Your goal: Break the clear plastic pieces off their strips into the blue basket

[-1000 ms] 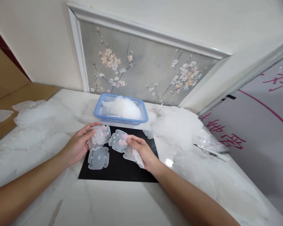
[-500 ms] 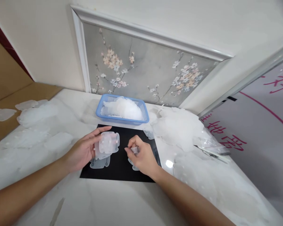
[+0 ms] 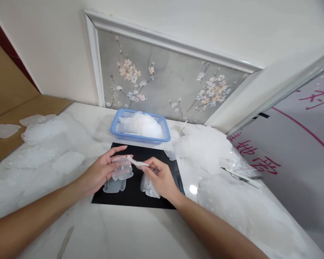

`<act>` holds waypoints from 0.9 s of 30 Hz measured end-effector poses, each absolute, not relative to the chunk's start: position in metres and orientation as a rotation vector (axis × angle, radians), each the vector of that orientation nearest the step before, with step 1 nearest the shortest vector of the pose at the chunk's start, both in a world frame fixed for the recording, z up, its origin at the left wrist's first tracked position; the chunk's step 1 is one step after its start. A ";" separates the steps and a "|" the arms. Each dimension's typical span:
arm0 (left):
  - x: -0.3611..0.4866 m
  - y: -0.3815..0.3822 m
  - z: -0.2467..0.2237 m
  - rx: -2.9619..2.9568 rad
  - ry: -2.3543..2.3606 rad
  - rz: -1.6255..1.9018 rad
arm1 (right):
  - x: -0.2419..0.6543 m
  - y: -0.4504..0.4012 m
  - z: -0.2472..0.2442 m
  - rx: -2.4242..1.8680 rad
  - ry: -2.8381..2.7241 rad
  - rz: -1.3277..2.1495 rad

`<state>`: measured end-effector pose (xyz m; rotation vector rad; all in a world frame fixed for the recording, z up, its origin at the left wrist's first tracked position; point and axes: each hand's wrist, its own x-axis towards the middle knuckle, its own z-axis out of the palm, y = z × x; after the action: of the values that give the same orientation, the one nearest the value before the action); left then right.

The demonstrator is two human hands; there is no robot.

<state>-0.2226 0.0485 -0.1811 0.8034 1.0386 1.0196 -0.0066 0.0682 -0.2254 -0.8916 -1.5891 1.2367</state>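
My left hand [image 3: 104, 168] pinches a translucent, rounded plastic piece [image 3: 123, 171] with notched edges, above the black mat [image 3: 136, 198]. My right hand [image 3: 163, 180] grips a thin whitish plastic piece [image 3: 137, 163], seen nearly edge-on. Its left end reaches the top edge of the left-hand piece; whether they touch is unclear. Below my left hand, another translucent piece [image 3: 115, 186] lies flat on the mat. Partly hidden under my right hand is a small heap of similar pieces [image 3: 150, 187].
A blue basket [image 3: 140, 137] full of such pieces stands behind the mat. Large heaps of them lie at the right [image 3: 205, 145] and left [image 3: 43, 156]. Scissors-like metal blades [image 3: 241, 177] lie by a clear bag. A whiteboard [image 3: 299, 151] borders the table's right side.
My right hand has lifted a thin piece toward the left-hand piece. The left-hand piece has tilted and lowered slightly. More of the heap under my right hand shows.
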 end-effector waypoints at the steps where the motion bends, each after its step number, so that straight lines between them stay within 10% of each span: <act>1: -0.223 0.050 -0.181 0.788 1.053 1.043 | -0.007 0.069 -0.224 -0.931 -1.454 1.384; 10: -0.228 0.056 -0.175 0.628 1.041 1.068 | -0.001 0.078 -0.222 -0.804 -0.978 1.985; 27: -0.235 0.062 -0.175 0.592 1.058 1.144 | 0.005 0.086 -0.225 -0.670 -0.781 2.115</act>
<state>-0.2349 0.0616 -0.1749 0.5921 1.0584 1.1438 0.0046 0.0863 -0.2246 -0.6697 -0.7812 2.1146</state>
